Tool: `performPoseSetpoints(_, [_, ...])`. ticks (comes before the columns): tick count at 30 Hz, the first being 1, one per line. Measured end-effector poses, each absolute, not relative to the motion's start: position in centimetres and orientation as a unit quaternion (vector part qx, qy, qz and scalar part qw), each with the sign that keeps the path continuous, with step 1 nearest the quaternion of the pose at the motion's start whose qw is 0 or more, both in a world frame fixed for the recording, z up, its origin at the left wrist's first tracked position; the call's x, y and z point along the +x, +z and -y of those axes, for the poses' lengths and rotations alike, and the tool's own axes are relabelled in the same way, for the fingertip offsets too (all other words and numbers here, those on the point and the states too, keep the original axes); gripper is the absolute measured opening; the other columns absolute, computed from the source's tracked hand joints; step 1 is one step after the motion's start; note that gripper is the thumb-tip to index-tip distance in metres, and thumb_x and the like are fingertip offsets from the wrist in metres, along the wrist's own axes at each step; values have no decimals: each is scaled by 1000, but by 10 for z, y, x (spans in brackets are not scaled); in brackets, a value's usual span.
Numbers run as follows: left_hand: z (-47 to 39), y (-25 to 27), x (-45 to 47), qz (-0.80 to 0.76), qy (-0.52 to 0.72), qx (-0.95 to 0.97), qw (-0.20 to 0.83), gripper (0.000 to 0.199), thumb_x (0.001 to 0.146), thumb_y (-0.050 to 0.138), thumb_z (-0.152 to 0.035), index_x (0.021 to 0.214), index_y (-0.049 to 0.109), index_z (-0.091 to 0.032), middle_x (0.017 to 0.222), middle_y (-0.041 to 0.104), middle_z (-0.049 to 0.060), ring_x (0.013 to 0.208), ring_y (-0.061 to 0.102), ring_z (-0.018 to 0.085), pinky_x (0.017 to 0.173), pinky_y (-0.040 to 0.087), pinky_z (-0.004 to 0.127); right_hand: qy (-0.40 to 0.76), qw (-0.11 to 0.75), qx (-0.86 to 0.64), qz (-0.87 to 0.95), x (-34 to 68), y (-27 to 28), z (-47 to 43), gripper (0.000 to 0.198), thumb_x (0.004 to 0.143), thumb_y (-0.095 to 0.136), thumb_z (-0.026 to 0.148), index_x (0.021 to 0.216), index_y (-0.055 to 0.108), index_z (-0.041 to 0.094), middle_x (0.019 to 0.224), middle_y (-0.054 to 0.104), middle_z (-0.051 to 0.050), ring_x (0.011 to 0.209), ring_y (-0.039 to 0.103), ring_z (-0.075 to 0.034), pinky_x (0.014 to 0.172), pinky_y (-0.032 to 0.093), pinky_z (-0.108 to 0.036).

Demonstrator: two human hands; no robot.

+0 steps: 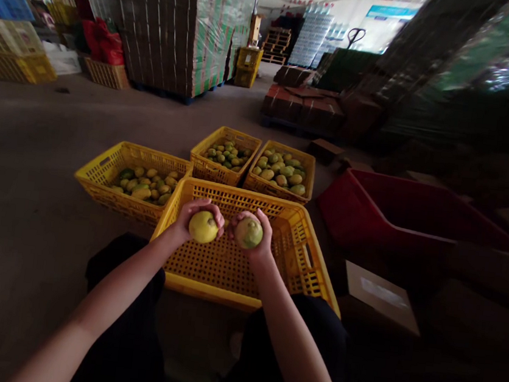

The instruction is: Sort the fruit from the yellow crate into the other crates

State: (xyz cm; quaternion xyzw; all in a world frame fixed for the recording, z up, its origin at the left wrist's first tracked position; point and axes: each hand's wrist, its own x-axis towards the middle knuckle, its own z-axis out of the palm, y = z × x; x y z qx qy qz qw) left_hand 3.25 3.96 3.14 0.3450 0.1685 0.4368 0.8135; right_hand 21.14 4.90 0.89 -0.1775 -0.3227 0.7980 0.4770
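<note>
My left hand (pixel 185 217) is wrapped round a yellow lemon (pixel 203 227), its blunt end turned up with a small brownish spot. In my right hand (pixel 264 235) is a second lemon (pixel 248 232), paler, with a green patch on its right side. Both hands are held apart, side by side, over a large yellow plastic crate (pixel 224 299) between my knees. The crate's perforated floor shows below them.
Yellow crates of yellow-green fruit stand beyond mine: one at the left (pixel 98 188), two behind (pixel 217 173) (pixel 277 189). At right are a red tub (pixel 349 208) and a cardboard box (pixel 380 294). Wrapped stacks (pixel 163 27) and flattened cartons (pixel 303 107) stand further back.
</note>
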Motion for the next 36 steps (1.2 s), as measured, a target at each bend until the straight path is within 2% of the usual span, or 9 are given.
performPoseSetpoints(2, [-43,31,35,-196,498,220,816,33,85,47,-32,66,64,-12,65,66,8,57,65,19,52,54,29,798,517,-205,230,209,9,-53,31,81,58,45,78,70,17,72,72,-5,59,67,-18,49,55,-28])
performPoseSetpoints(6, [-51,28,39,-221,570,20,791,29,89,41,-27,92,65,-13,80,70,8,75,70,19,64,59,30,780,579,-208,113,205,9,-58,24,86,54,33,96,68,16,86,75,-7,74,70,-18,66,60,-32])
performPoseSetpoints(8, [-54,27,40,-231,580,-5,781,33,91,38,-30,102,64,-12,83,71,10,79,71,21,65,60,32,783,581,-203,88,205,9,-58,21,87,55,33,93,66,16,84,75,-8,73,71,-19,64,60,-30])
performPoseSetpoints(11, [-51,26,41,-224,559,-2,799,36,94,37,-33,108,63,-12,86,71,10,78,71,20,57,58,26,794,572,-194,70,207,7,-58,23,88,55,37,91,65,17,79,74,-6,63,67,-16,48,55,-23])
performPoseSetpoints(13, [-48,26,44,-213,546,7,810,34,94,38,-33,107,64,-13,87,72,9,75,70,19,53,56,24,790,578,-195,54,206,6,-57,23,88,54,37,91,65,17,79,74,-5,62,67,-15,46,53,-22])
performPoseSetpoints(18, [-44,25,56,-193,615,-18,764,31,93,42,-28,94,68,-12,83,72,9,81,71,21,74,60,33,762,611,-215,12,197,7,-52,16,83,59,32,88,66,19,80,74,-4,77,71,-19,73,62,-35])
performPoseSetpoints(21, [-43,26,62,-194,631,-44,750,33,93,42,-31,85,68,-13,78,71,9,77,70,19,77,58,31,766,607,-210,15,190,8,-50,15,82,59,32,86,66,20,81,75,-4,81,72,-20,79,61,-40])
performPoseSetpoints(29, [-48,24,64,-195,658,-69,724,27,87,44,-27,88,69,-15,77,71,7,78,69,19,82,54,30,758,614,-218,-25,178,10,-50,17,84,53,33,86,65,21,78,75,-3,84,72,-21,83,61,-44])
performPoseSetpoints(36, [-53,16,64,-212,671,-80,706,25,81,46,-23,92,68,-16,78,70,6,80,69,19,83,53,29,762,613,-209,-12,176,4,-52,16,77,59,30,89,65,21,81,75,-1,82,72,-21,82,61,-42])
